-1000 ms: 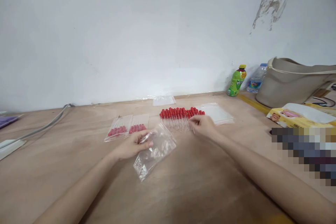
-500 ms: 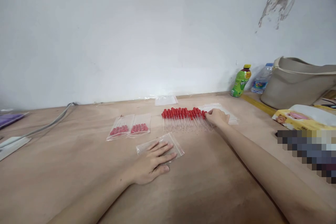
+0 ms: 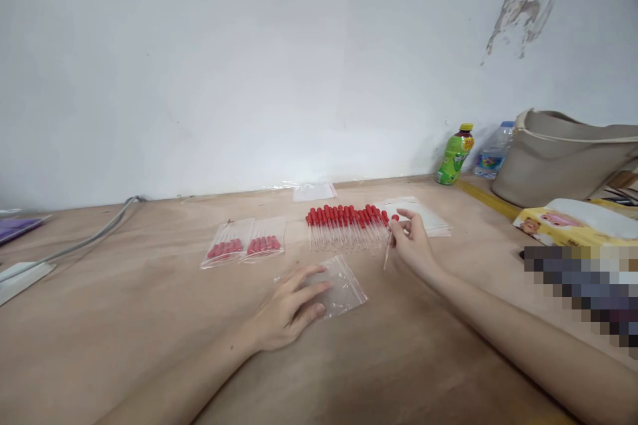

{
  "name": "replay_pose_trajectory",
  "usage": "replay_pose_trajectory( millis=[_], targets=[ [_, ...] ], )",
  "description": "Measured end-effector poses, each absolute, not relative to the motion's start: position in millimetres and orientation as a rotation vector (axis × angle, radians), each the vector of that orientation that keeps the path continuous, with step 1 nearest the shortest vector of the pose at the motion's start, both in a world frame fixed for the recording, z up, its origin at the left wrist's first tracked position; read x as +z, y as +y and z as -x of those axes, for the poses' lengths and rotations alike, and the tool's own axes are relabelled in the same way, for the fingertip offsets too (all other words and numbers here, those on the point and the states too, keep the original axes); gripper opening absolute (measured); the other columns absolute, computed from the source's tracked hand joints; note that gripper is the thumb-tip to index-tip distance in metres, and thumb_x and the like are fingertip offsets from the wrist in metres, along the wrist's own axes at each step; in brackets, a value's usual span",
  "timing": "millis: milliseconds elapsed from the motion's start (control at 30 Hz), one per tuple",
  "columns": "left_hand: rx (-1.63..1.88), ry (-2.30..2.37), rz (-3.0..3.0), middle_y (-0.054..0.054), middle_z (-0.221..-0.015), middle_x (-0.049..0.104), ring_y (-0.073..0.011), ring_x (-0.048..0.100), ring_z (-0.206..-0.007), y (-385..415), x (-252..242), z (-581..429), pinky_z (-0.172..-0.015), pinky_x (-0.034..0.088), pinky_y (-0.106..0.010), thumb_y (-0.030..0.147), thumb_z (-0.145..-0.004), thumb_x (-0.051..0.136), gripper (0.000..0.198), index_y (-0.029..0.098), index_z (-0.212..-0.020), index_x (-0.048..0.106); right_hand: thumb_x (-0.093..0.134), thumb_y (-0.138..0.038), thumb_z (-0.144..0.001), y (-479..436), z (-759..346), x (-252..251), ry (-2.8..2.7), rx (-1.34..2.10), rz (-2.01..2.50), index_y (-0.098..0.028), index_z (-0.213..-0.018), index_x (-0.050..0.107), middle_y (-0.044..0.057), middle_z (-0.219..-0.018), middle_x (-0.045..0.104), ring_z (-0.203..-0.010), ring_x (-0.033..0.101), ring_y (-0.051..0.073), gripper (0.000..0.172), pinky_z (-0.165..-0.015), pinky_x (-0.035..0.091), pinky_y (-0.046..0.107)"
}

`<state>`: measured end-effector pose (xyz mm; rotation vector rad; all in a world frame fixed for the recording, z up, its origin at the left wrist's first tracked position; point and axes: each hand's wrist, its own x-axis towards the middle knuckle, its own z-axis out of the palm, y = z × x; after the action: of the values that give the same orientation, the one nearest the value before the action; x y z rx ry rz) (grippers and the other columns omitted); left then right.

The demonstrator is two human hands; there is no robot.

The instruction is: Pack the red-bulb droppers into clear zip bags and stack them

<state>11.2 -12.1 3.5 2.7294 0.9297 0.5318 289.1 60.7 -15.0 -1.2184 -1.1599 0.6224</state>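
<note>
My left hand (image 3: 294,305) rests on a clear zip-lock bag (image 3: 343,289), its fingers apart and slightly bent; part of the bag is hidden beneath them. Between the thumb and fingers of my right hand (image 3: 411,239) is a thin dropper (image 3: 387,254), its red bulb up and its clear tube slanting down. Just left of that hand, a row of similar red-bulbed droppers (image 3: 343,216) lies side by side on the table. Two zip-lock bags, one on the left (image 3: 218,249) and one beside it (image 3: 278,231), each hold several droppers with the red ends toward me.
More flat bags lie behind the row (image 3: 312,192) and behind my right hand (image 3: 438,224). At the back right stand a green bottle (image 3: 451,158), a clear water bottle (image 3: 491,158) and a grey basket (image 3: 553,163). A yellow tissue pack (image 3: 543,226) lies nearer. A grey cable (image 3: 107,231) crosses the left side.
My right hand has drawn one dropper from the right end of the row and lifted it toward me. The bag under my left hand has shifted right, and that hand's fingers have curled slightly.
</note>
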Motion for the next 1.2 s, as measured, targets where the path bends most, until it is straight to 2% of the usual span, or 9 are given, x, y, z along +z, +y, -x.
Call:
replay_pose_trajectory(
  millis=[100,267,667,767,900,1000,1200],
  targets=[
    [0.412,0.92,-2.74,-0.004,-0.137,0.03,-0.0218,0.03,-0.124,-10,1,-7,-0.101,0.027,-0.041,0.031,-0.089,0.039,0.038,0.026,-0.127,0.039,0.055,-0.046,-0.069,42,-277,-24,-1.011,0.802,1.092,-0.021,-0.098,0.037,-0.006,-0.069,0.046,-0.053,0.056,0.01,0.042,-0.055,0.046,0.027],
    [0.286,0.911,-2.764,-0.004,-0.138,0.031,-0.0207,0.029,-0.125,-8,3,-10,-0.102,0.024,-0.043,0.036,-0.089,0.039,0.043,0.027,-0.131,0.032,0.067,-0.04,-0.06,38,-275,-25,-0.815,0.948,0.949,-0.024,-0.089,0.035,-0.007,-0.074,0.049,-0.057,0.059,0.011,0.045,-0.06,0.051,0.03],
    [0.296,0.863,-2.762,-0.005,-0.137,0.032,-0.0211,0.028,-0.126,-4,6,-19,-0.103,0.023,-0.042,0.036,-0.089,0.04,0.048,0.025,-0.134,0.026,0.07,-0.038,-0.059,25,-261,-24,-0.818,1.145,0.959,-0.023,-0.081,0.036,-0.008,-0.067,0.051,-0.062,0.061,0.01,0.042,-0.065,0.053,0.028],
    [0.286,0.872,-2.752,-0.005,-0.137,0.032,-0.0206,0.028,-0.125,-4,6,-22,-0.103,0.023,-0.041,0.037,-0.088,0.04,0.049,0.025,-0.134,0.026,0.07,-0.035,-0.06,24,-270,-21,-0.996,1.309,1.0,-0.02,-0.077,0.04,-0.006,-0.066,0.057,-0.064,0.06,0.009,0.038,-0.066,0.051,0.026],
    [0.281,0.865,-2.744,-0.004,-0.137,0.033,-0.0197,0.028,-0.125,-3,6,-22,-0.104,0.023,-0.04,0.036,-0.088,0.04,0.049,0.024,-0.134,0.026,0.074,-0.029,-0.054,27,-289,-18,-1.442,1.523,1.033,-0.016,-0.074,0.046,-0.004,-0.062,0.059,-0.056,0.056,0.007,0.036,-0.055,0.046,0.021],
    [0.29,0.834,-2.745,-0.004,-0.135,0.035,-0.0201,0.029,-0.125,-3,6,-23,-0.104,0.022,-0.041,0.035,-0.089,0.04,0.049,0.025,-0.134,0.026,0.074,-0.026,-0.054,27,-295,-18,-1.641,1.519,1.033,-0.014,-0.079,0.053,-0.005,-0.061,0.058,-0.055,0.053,0.006,0.035,-0.052,0.042,0.018],
    [0.293,0.766,-2.741,-0.005,-0.135,0.037,-0.0199,0.031,-0.124,-1,6,-26,-0.104,0.022,-0.041,0.034,-0.089,0.04,0.048,0.024,-0.134,0.025,0.067,-0.036,-0.063,23,-290,-15,-1.713,1.409,1.003,-0.014,-0.077,0.057,-0.004,-0.058,0.055,-0.052,0.048,0.006,0.027,-0.049,0.037,0.018]
  ],
)
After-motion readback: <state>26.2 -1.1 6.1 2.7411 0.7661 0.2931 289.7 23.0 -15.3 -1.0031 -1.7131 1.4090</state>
